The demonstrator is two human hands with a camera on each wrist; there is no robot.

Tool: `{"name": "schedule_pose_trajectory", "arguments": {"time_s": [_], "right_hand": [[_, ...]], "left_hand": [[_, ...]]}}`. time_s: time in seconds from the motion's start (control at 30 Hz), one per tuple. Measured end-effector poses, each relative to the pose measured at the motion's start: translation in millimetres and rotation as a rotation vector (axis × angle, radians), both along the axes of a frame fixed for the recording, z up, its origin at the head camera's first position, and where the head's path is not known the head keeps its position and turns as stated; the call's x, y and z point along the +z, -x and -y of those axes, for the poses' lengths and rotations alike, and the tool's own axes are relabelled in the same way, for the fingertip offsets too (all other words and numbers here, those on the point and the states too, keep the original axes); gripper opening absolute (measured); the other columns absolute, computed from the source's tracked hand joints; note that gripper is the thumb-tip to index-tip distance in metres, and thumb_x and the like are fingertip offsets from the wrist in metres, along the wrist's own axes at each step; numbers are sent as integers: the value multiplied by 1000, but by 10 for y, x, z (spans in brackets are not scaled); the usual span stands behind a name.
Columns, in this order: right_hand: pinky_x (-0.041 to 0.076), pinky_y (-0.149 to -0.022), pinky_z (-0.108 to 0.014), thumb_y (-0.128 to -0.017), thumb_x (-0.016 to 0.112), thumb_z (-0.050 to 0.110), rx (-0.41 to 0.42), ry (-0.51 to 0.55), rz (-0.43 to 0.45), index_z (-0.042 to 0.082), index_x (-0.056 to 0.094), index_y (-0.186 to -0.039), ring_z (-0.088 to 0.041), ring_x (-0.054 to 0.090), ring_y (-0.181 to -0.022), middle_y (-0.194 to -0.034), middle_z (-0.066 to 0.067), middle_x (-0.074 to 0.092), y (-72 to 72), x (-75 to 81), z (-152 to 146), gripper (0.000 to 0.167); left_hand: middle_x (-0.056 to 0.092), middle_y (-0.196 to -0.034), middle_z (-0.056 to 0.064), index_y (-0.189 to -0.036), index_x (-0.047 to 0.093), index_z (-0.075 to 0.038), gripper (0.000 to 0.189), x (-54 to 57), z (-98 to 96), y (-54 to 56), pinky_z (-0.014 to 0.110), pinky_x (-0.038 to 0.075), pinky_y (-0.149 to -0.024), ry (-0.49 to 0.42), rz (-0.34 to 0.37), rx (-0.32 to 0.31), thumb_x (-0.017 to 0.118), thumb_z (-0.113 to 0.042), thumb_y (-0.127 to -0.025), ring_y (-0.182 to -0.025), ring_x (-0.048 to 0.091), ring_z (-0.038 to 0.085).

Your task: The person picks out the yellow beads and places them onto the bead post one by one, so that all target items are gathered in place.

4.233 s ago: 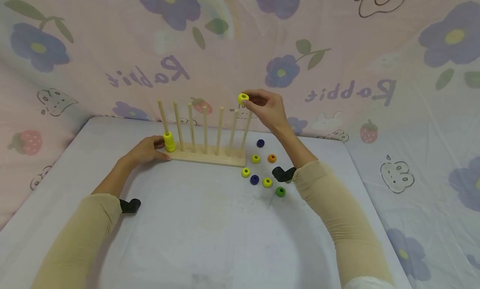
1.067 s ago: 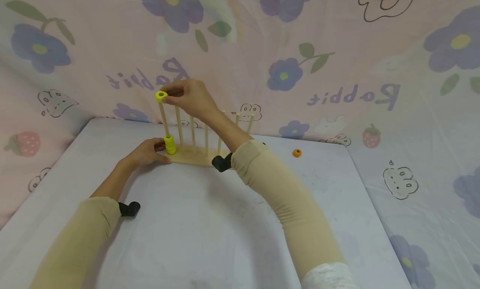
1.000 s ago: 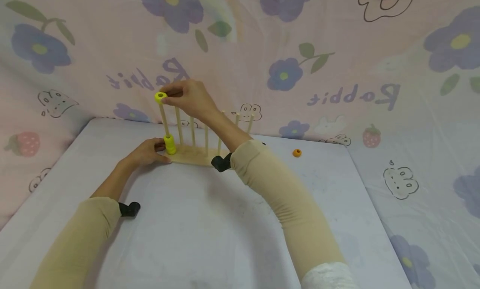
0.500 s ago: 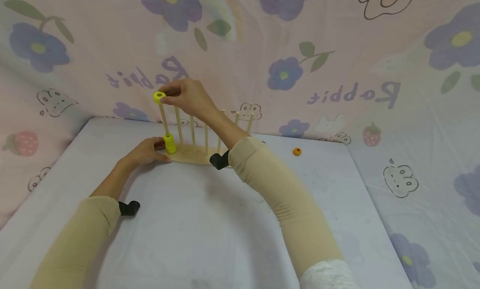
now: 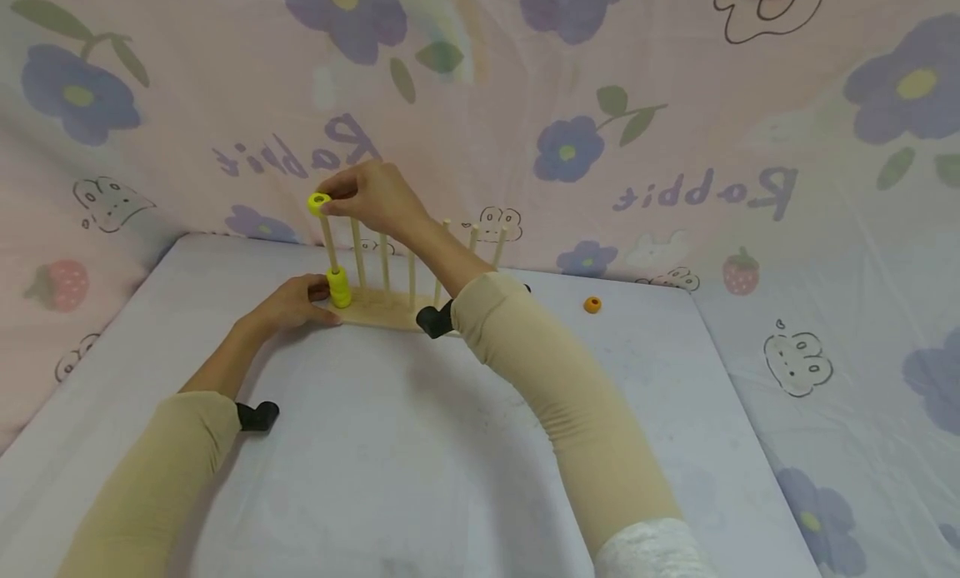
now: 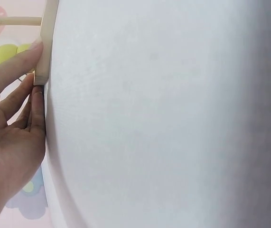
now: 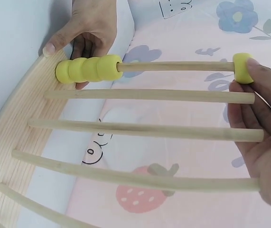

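A wooden peg rack (image 5: 378,316) stands on the table with a row of upright pegs. Several yellow beads (image 5: 340,288) are stacked at the foot of its leftmost peg. My right hand (image 5: 378,196) pinches another yellow bead (image 5: 318,204) between thumb and fingers at the tip of that peg; in the right wrist view the peg (image 7: 178,66) runs up to this bead (image 7: 242,68). At the rack's left end my left hand (image 5: 292,301) grips the base, thumb (image 6: 23,61) on top and fingers at the end edge (image 6: 41,78).
An orange bead (image 5: 592,305) lies on the table to the right. Part of a dark bead (image 5: 528,289) peeks out behind my right sleeve, which also hides the rack's right end. A patterned cloth (image 5: 480,87) hangs behind the table (image 5: 360,478).
My right hand has carried the yellow bead left to the leftmost peg, and it has sunk slightly. The orange bead sits farther right. My right arm now covers the other loose beads' area.
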State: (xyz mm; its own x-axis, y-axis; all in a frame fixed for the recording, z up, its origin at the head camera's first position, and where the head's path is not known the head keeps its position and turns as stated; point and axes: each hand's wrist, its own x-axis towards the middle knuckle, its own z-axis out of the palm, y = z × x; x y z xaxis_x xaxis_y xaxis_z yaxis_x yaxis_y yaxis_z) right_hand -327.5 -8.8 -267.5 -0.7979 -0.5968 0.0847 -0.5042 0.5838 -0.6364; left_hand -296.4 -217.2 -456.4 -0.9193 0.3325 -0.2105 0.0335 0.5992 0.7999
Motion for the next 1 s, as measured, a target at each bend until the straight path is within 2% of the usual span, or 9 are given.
{"name": "schedule_pose_trajectory", "arguments": {"time_s": [0.27, 0.5, 1.0], "right_hand": [[49, -83, -12, -92, 73, 29, 11, -32, -5, 18, 74, -120, -1, 65, -101, -113, 10, 73, -1, 8, -3, 30], [50, -83, -11, -94, 70, 27, 6, -7, -26, 14, 71, -124, -2, 65, -102, -115, 7, 73, 5, 3, -9, 32], [50, -83, -11, -93, 71, 22, 7, 188, -32, 12, 73, -118, 1, 66, -94, -110, 5, 74, -7, -11, -105, 27]], "left_hand": [[36, -151, 31, -149, 30, 11, 89, 6, 0, 10, 55, 28, -117, 0, 7, -12, 82, -19, -83, -138, 36, 45], [38, -150, 31, -148, 32, 10, 88, 7, -16, 0, 54, 29, -117, 18, 5, 5, 82, -20, -83, -138, 39, 44], [38, -150, 30, -149, 31, 9, 92, -22, 7, 13, 54, 28, -117, 34, 5, 15, 84, -25, -82, -138, 39, 43]]}}
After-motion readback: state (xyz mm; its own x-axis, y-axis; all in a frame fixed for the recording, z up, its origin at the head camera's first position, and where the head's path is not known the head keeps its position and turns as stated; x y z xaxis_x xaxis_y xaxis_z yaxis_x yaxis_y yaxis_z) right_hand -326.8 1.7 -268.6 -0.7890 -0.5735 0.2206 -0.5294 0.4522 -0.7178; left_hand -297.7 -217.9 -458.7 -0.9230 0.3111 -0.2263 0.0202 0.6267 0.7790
